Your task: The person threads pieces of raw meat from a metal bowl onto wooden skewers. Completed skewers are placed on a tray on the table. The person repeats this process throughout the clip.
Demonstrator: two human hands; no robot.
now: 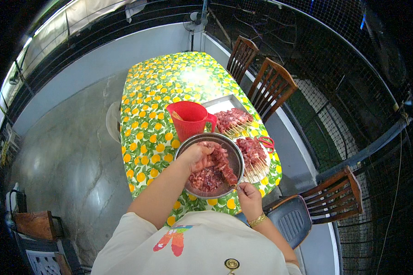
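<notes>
My right hand [250, 199] pinches the bare end of a bamboo skewer just outside the near right rim of a steel bowl [240, 148]. Threaded raw meat [226, 168] covers the skewer, which slants up and left across the bowl. At its far end, my left hand [198, 155] is closed around the meat; the skewer's tip is hidden. Loose chopped raw meat [206, 180] lies in the bottom of the bowl. Right of the bowl, finished-looking meat skewers [251, 151] are piled on a white plate [258, 178], their sticks towards me.
A red plastic pitcher [190, 120] with bamboo sticks [176, 116] stands behind the bowl. More meat skewers [232, 119] lie on a metal tray [222, 102]. Red-handled scissors [267, 143] rest by the plate. Wooden chairs [273, 86] line the right side of the lemon-print table [148, 103].
</notes>
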